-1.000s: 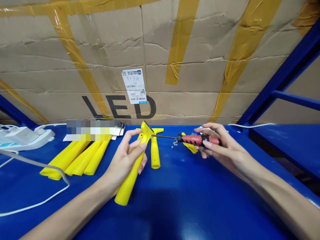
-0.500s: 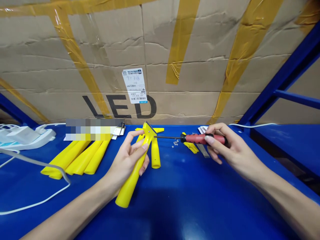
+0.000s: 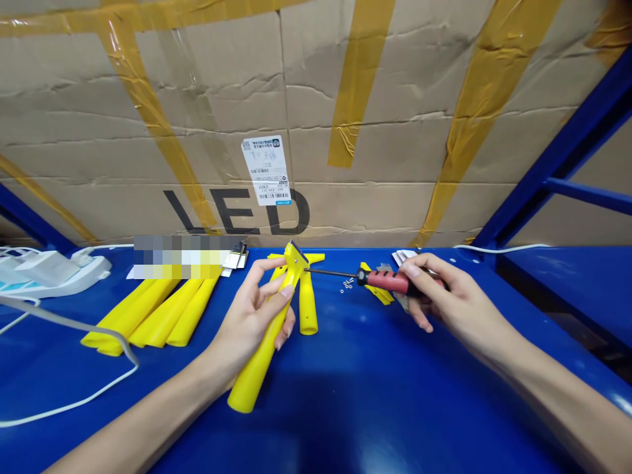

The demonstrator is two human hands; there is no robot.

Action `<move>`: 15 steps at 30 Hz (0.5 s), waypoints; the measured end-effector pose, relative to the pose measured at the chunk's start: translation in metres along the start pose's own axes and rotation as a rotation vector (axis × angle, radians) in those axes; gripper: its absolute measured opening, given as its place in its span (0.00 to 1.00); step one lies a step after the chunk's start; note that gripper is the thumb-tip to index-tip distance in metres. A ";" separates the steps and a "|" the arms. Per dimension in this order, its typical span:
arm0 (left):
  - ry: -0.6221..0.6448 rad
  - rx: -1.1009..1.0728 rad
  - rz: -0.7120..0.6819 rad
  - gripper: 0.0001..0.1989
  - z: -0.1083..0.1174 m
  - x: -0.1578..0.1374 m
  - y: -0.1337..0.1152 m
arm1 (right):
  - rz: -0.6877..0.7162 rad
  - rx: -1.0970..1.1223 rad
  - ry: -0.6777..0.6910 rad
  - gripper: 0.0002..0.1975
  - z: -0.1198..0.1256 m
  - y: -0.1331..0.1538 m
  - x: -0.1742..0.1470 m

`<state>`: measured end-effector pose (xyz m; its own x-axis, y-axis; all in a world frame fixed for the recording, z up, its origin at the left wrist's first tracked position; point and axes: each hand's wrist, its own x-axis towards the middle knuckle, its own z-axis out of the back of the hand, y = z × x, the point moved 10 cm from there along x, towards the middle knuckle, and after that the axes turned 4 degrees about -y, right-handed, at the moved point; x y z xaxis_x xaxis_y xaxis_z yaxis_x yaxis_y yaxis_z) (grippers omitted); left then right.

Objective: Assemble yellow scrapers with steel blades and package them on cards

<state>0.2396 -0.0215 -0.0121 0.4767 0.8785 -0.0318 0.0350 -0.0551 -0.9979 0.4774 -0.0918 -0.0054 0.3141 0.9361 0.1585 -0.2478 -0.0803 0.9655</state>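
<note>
My left hand [image 3: 261, 306] is closed around the handle of a yellow scraper [image 3: 254, 368], its head tilted up with a dark blade edge at the top. My right hand [image 3: 439, 289] grips a red and black screwdriver [image 3: 385, 281], held level. The screwdriver's tip meets the right side of the scraper's head; whether it sits in a screw cannot be made out. Behind the head, another yellow scraper handle [image 3: 309, 309] lies on the blue surface. Several small metal nuts or screws [image 3: 348, 284] are scattered below the shaft.
Several yellow scrapers [image 3: 148, 309] lie fanned at the left, their heads pixelated. A white power strip [image 3: 64, 276] and a cable [image 3: 89, 397] are further left. Near my right hand lie a small yellow part [image 3: 378, 289] and pale strips. A large cardboard box [image 3: 316, 118] stands behind.
My right hand has turned on the screwdriver handle, its fingers shifting position while the tip stays at the scraper's head. My left hand and the scraper have hardly moved.
</note>
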 end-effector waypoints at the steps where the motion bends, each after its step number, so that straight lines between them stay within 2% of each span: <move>1: 0.007 -0.001 -0.002 0.23 0.000 0.000 0.000 | -0.030 0.024 -0.015 0.20 0.000 -0.003 0.001; 3: 0.013 -0.014 0.002 0.23 -0.001 0.000 0.002 | -0.038 0.056 -0.038 0.20 0.002 -0.003 0.001; 9: 0.025 -0.025 0.007 0.21 -0.002 -0.001 0.004 | 0.149 -0.139 -0.039 0.18 0.005 0.016 -0.004; 11: 0.039 -0.017 -0.016 0.20 -0.003 -0.001 0.002 | 0.103 -0.116 -0.033 0.19 0.003 0.012 -0.005; 15: 0.064 -0.022 -0.048 0.19 -0.005 -0.001 0.000 | -0.077 0.002 -0.034 0.23 0.003 -0.003 -0.006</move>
<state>0.2436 -0.0242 -0.0117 0.5290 0.8484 0.0201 0.0780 -0.0250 -0.9966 0.4795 -0.0979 -0.0084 0.3627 0.9275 0.0908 -0.2197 -0.0095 0.9755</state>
